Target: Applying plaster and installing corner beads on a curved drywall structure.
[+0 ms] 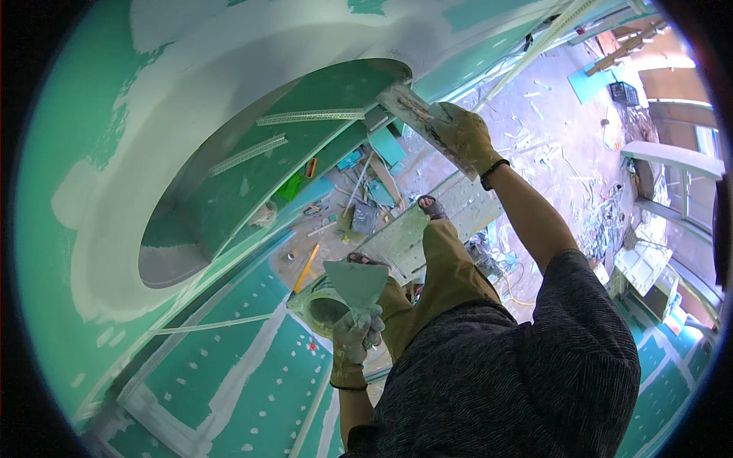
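Dark shirt (496, 366) foremost, someone's gloved right hand (464, 136) grips a long trowel (416, 114) near an oval opening (259, 179); their left hand (354, 334) clasps a wide scraper (356, 282).

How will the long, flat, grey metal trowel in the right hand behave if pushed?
The trowel is probably stiff lengthwise, since it looks straight. It might twist if its far end is loaded, as that end reaches well past the gloved right hand. Smears on its surface could make it drag.
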A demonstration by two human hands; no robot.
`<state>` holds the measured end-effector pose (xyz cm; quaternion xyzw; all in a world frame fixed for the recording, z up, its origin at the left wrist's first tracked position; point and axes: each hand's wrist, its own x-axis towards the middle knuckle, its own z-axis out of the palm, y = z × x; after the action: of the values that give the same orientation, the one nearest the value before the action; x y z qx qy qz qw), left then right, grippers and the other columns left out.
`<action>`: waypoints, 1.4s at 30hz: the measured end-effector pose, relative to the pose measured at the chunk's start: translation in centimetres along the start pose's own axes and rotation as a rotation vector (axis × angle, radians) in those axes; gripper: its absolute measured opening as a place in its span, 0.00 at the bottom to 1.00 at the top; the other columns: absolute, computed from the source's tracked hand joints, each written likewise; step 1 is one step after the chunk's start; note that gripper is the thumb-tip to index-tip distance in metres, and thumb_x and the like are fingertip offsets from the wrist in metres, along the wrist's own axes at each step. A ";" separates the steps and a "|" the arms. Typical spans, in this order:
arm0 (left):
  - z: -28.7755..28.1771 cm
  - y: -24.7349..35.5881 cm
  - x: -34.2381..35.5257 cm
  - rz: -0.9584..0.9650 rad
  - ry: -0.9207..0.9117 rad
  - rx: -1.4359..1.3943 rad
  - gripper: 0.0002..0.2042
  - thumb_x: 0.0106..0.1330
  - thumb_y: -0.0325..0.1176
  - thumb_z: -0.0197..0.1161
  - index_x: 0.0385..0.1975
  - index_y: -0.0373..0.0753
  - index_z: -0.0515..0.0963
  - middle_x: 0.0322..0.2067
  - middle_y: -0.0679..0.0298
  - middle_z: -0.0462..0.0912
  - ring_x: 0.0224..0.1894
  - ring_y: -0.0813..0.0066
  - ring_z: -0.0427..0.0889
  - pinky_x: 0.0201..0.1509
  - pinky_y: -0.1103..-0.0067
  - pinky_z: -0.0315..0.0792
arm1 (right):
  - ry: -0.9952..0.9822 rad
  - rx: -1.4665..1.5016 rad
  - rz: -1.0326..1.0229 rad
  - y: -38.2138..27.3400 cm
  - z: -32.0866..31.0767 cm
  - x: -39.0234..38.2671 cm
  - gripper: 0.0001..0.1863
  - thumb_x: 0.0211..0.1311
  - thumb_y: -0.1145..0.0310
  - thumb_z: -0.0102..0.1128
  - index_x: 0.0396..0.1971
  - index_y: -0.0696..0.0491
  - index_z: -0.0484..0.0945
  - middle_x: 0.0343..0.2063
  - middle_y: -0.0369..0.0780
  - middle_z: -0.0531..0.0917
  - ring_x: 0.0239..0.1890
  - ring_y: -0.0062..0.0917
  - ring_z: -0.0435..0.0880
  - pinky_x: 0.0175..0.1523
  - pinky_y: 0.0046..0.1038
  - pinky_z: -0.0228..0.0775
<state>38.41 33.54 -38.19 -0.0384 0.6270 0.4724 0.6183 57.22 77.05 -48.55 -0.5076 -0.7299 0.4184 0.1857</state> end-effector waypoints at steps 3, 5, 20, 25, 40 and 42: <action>0.3 0.5 0.6 -0.020 -0.030 0.033 0.21 0.69 0.44 0.74 0.48 0.29 0.83 0.30 0.60 0.87 0.21 0.79 0.77 0.23 0.81 0.71 | 0.006 -0.228 0.096 -1.1 -0.4 -0.7 0.27 0.67 0.46 0.57 0.59 0.45 0.83 0.47 0.49 0.89 0.51 0.44 0.89 0.58 0.40 0.77; 0.3 0.9 0.6 -0.042 -0.051 0.043 0.22 0.68 0.44 0.75 0.50 0.30 0.81 0.32 0.60 0.85 0.23 0.76 0.78 0.23 0.80 0.72 | 0.018 -0.256 0.095 -1.9 -0.2 -0.6 0.27 0.67 0.46 0.57 0.59 0.44 0.83 0.48 0.48 0.89 0.52 0.43 0.89 0.59 0.40 0.77; -1.4 -0.3 -0.5 -0.017 -0.025 0.053 0.21 0.71 0.43 0.72 0.49 0.28 0.84 0.29 0.61 0.88 0.21 0.78 0.78 0.24 0.81 0.71 | 0.284 -0.167 0.142 4.0 7.7 -1.7 0.26 0.69 0.46 0.59 0.59 0.45 0.81 0.49 0.49 0.88 0.51 0.47 0.87 0.55 0.43 0.78; -2.1 0.0 -0.1 -0.028 -0.037 0.044 0.20 0.71 0.41 0.71 0.49 0.28 0.84 0.29 0.62 0.87 0.20 0.79 0.78 0.24 0.82 0.71 | 0.218 -0.275 0.091 6.0 6.7 -2.9 0.27 0.69 0.48 0.61 0.61 0.47 0.79 0.48 0.51 0.88 0.50 0.48 0.88 0.56 0.43 0.79; -4.6 3.7 3.0 0.244 -0.126 0.382 0.13 0.71 0.40 0.72 0.43 0.35 0.83 0.29 0.66 0.85 0.23 0.79 0.79 0.26 0.82 0.72 | -0.445 -1.086 -0.018 27.7 -9.1 -39.6 0.20 0.67 0.60 0.58 0.57 0.46 0.83 0.58 0.50 0.84 0.54 0.45 0.86 0.59 0.44 0.77; -4.8 3.3 3.4 0.384 -0.092 0.607 0.11 0.69 0.36 0.73 0.43 0.38 0.82 0.29 0.68 0.84 0.24 0.79 0.79 0.26 0.81 0.71 | -0.499 -0.957 0.086 26.8 -8.6 -40.3 0.20 0.65 0.59 0.57 0.54 0.47 0.83 0.56 0.50 0.84 0.53 0.48 0.86 0.58 0.46 0.76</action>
<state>31.95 34.08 -40.14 0.2867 0.7058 0.3736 0.5291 95.66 48.12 -58.81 -0.4501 -0.8395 0.1542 -0.2626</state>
